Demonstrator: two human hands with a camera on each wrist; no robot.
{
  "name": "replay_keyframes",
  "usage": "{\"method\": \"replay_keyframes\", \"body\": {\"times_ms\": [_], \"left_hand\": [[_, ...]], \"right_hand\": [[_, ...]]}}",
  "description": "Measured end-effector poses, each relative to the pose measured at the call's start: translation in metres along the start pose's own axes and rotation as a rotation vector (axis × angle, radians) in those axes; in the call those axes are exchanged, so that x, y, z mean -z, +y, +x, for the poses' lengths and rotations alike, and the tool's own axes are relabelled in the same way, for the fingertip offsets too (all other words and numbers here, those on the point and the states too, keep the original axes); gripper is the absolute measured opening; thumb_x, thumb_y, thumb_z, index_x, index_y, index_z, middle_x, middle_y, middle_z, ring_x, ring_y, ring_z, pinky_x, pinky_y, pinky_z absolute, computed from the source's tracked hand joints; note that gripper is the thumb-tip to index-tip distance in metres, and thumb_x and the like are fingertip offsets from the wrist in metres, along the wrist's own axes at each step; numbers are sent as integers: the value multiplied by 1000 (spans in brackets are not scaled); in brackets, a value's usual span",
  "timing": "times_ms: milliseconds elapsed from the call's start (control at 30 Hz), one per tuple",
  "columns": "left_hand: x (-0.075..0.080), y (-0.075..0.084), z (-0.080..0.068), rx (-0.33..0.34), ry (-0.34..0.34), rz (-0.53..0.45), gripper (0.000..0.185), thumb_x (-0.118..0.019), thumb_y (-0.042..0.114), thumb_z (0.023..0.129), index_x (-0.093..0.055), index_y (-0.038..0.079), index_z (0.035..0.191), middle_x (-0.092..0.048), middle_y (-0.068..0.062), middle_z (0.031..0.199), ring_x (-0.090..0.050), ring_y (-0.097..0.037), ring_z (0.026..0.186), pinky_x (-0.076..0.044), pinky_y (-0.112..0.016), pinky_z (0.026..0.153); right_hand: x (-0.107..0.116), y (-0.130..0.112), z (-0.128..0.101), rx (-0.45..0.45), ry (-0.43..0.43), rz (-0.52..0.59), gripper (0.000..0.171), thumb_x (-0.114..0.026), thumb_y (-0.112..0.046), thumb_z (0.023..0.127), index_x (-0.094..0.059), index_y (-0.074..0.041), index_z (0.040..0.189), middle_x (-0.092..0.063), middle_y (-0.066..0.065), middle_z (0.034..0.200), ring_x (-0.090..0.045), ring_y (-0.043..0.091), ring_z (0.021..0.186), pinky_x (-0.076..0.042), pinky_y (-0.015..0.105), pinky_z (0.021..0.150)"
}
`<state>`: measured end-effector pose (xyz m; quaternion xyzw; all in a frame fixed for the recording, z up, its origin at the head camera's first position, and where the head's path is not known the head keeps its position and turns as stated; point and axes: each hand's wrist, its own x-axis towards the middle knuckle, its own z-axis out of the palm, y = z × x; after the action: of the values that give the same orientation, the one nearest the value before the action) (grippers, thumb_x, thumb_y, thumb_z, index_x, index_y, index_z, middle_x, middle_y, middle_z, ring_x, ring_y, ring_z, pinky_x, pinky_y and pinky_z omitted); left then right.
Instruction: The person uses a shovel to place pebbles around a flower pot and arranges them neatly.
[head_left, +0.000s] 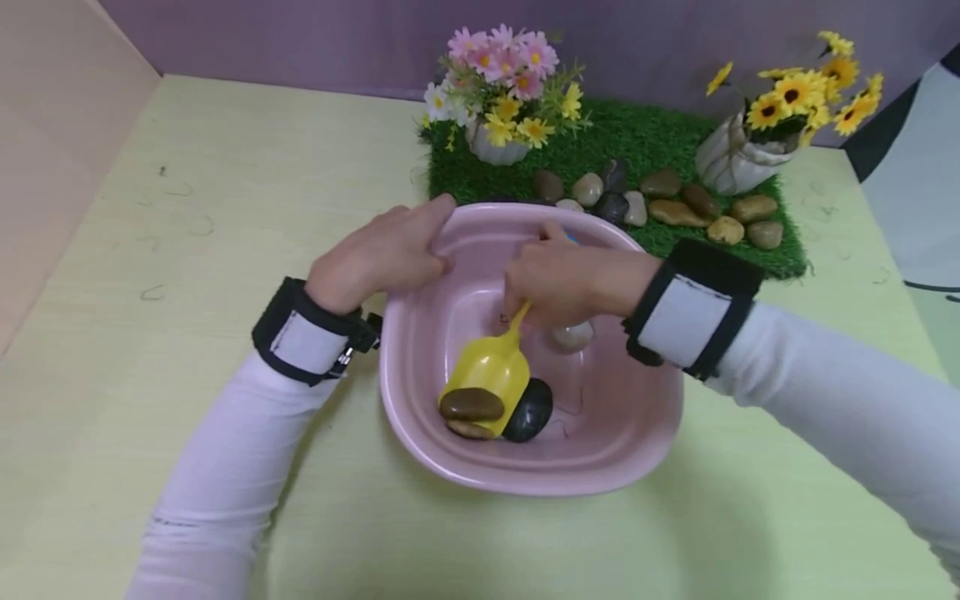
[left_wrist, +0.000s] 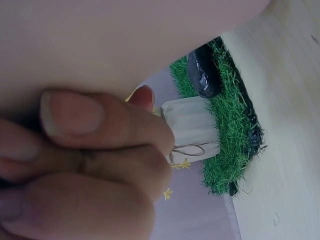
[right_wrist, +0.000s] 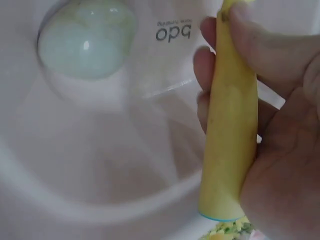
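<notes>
In front of you is a pale yellow-green table (head_left: 150,250) with a faint wood grain and a few thin dark scuff marks on its left part. A pink plastic basin (head_left: 600,467) sits directly on it, near the middle. Just behind the basin, touching its far rim or nearly so, a rectangular mat of green artificial grass (head_left: 637,137) lies flat on the tabletop toward the back wall. At the far right, a grey and black sheet (head_left: 918,192) covers the table's edge.
</notes>
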<state>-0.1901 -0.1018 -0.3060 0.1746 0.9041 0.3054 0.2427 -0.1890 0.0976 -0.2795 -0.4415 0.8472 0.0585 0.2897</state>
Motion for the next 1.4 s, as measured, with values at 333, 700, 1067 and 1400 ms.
{"method": "replay_keyframes", "body": {"times_ms": [333, 700, 1067, 1400], "left_hand": [[-1, 3, 0, 5, 4, 11, 25, -55, 10, 96, -41, 7, 117, -62, -17, 98, -72, -25, 68, -61, -31, 52], [-1, 2, -1, -2, 8, 5, 24, -55, 9, 96, -42, 6, 116, -62, -18, 97, -71, -24, 66, -60, -31, 52], [-2, 3, 0, 14, -4, 5, 26, -55, 11, 97, -41, 7, 118, -62, -17, 99, -72, -24, 67, -61, -30, 52], [-1, 3, -1, 26, -10, 7, 26, -55, 10, 97, -41, 7, 118, -62, -17, 100, -72, -24, 67, -62, -30, 53]], "right_hand": [[1, 21, -7, 49, -104, 182, 12, -71, -24, 89, -77, -33, 95, -74, -14, 93, -60, 12, 95, -21, 58, 105], [0, 28, -18, 13, -103, 275, 19, -71, -23, 89, -75, -36, 103, -75, -13, 106, -62, 11, 104, -29, 47, 103], [5, 31, -24, 10, -110, 310, 22, -70, -24, 90, -74, -32, 110, -74, -12, 111, -61, 12, 113, -23, 50, 107], [6, 30, -25, -9, -107, 315, 21, -69, -24, 90, -74, -32, 109, -74, -11, 110, -59, 13, 111, -21, 49, 104]]}}
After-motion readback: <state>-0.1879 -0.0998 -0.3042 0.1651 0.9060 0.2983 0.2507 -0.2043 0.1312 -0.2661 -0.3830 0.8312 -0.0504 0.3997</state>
